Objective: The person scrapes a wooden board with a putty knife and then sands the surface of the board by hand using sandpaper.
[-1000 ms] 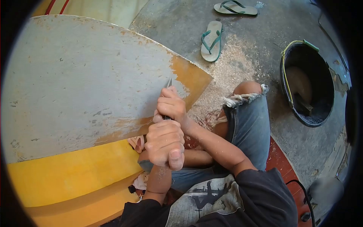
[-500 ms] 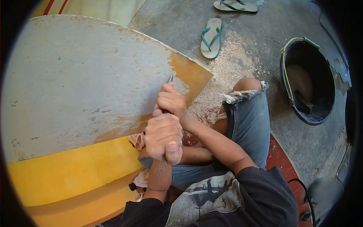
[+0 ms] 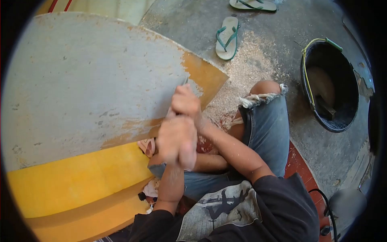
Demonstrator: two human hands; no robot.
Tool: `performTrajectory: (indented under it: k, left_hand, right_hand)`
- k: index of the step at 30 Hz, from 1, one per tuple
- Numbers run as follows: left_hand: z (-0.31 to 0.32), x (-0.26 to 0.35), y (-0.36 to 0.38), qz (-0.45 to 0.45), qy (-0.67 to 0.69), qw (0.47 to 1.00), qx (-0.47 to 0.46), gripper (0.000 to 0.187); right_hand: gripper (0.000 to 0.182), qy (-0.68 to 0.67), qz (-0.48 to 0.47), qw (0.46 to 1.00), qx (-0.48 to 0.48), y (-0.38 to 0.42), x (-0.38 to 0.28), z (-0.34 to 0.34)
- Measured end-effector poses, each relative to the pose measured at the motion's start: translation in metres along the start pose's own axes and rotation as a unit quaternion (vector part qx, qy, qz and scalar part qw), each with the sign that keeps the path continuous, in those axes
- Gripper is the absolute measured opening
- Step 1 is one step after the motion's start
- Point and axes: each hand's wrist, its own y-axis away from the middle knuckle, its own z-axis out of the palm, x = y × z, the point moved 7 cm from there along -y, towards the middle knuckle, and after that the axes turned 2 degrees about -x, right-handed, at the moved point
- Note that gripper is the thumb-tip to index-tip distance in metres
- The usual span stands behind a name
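1 broad, flat board with a worn grey coating and curved far edge (image 3: 92, 80) spans the left of our view, its pointed corner and part of its near edge showing ochre-brown. Near that corner, by the ragged grey border, we see the tip of a slim, pointed metal blade (image 3: 186, 81); motion blur hides whether it touches.

Our 2 hands are closed around the tool in line: the right hand (image 3: 186, 101) nearer the tip, the left hand (image 3: 177, 141) behind it. Its handle is hidden.

We'd do well to steer with the front hand and press evenly with the rear, holding the blade at a shallow angle so its point doesn't gouge. We should mind our fingers, since they sit close to the tip.

Below the board lies a smooth yellow curved surface (image 3: 80, 177). Beyond the corner, pale crumbly shavings (image 3: 252, 60) cover grey concrete, with 2 pale, green-strapped flip-flops (image 3: 230, 35) nearby and a round black bucket (image 3: 336, 58) at the right.
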Motion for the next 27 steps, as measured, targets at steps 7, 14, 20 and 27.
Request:
performTrajectory:
  k: [7,14,20,27]
  left_hand:
    - [0.011,-0.011,-0.002,0.006,-0.001,1.0,-0.004,0.047]
    - [0.013,-0.035,0.01,-0.039,0.016,0.998,-0.041,0.046]
    - [0.012,-0.027,0.014,-0.008,0.035,0.998,-0.057,0.044]
    - [0.01,-0.016,0.013,0.016,0.014,0.998,-0.06,0.048]
  right_hand:
    - [0.03,0.012,0.019,1.0,-0.003,0.007,0.018,-0.003]
    - [0.032,0.06,0.058,0.996,0.037,0.024,0.04,-0.006]
    - [0.035,0.056,0.05,0.997,0.02,0.028,0.039,-0.006]
    - [0.036,0.036,0.028,0.999,0.002,0.027,0.034,0.002]
